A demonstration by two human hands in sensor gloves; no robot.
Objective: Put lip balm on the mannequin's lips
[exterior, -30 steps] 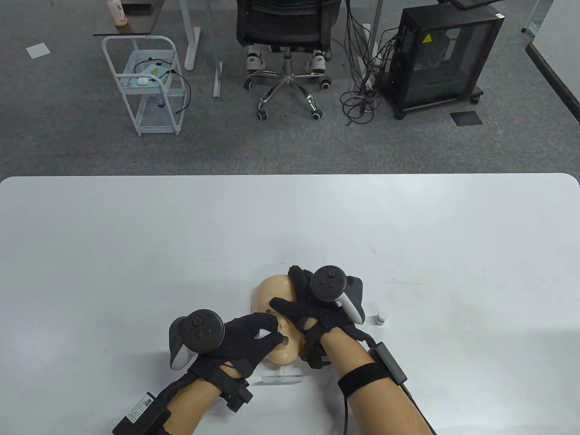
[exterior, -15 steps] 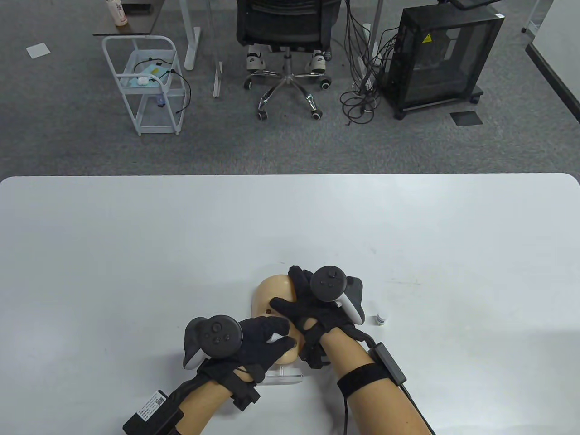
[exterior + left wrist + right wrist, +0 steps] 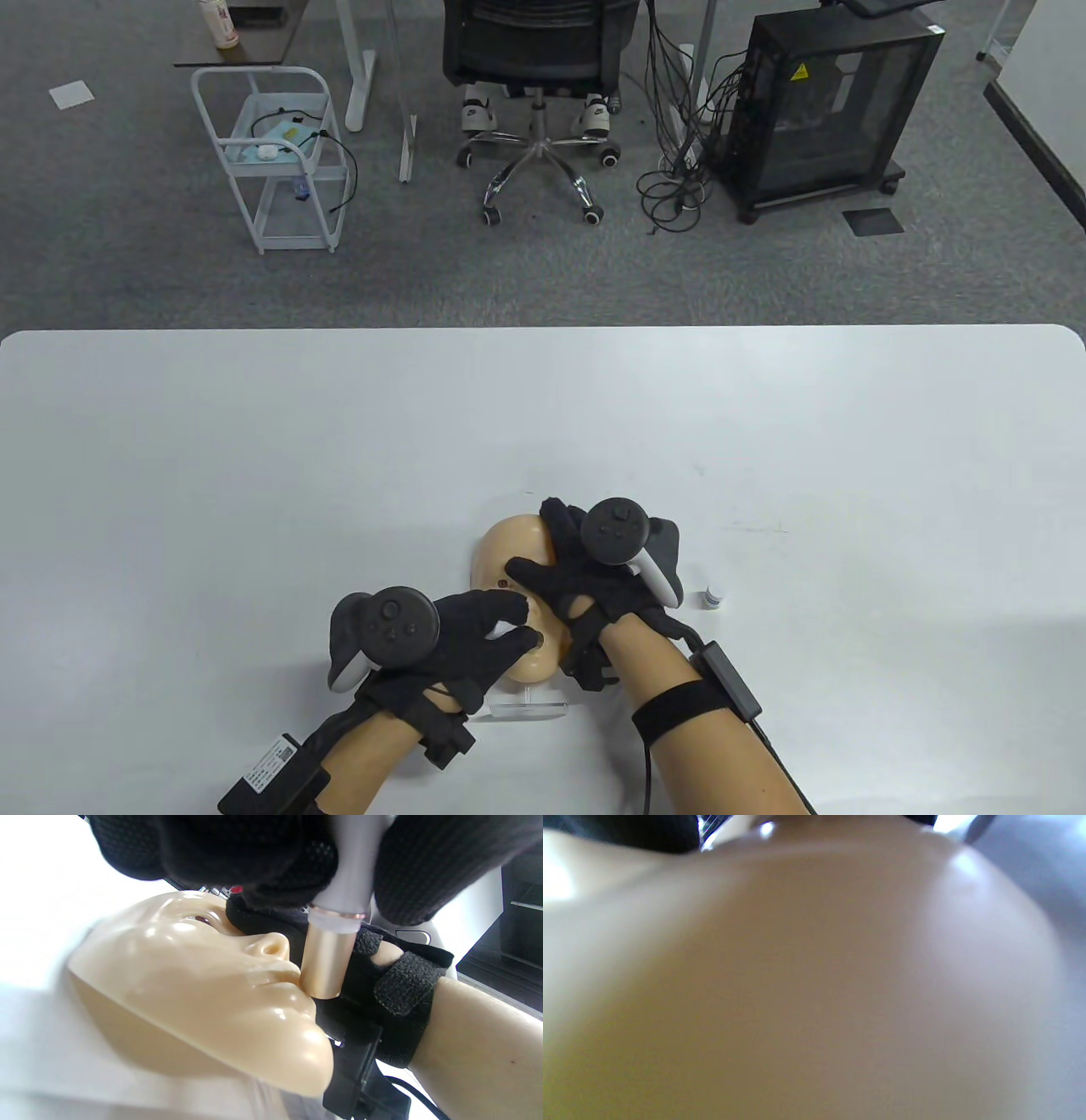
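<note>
Lip balm tube (image 3: 335, 942), gold at its lower end, was pinched between the gloved fingers (image 3: 428, 866) of the left hand (image 3: 462, 641), its tip touching the lips (image 3: 292, 980) of the mannequin face (image 3: 517, 552). Right hand (image 3: 585, 586) rested over the face's upper part, fingers spread on it. The face stood on a clear stand (image 3: 530, 709) near the white table's (image 3: 254, 467) front edge. A small white cap (image 3: 711, 598) sat just beside the right hand.
</note>
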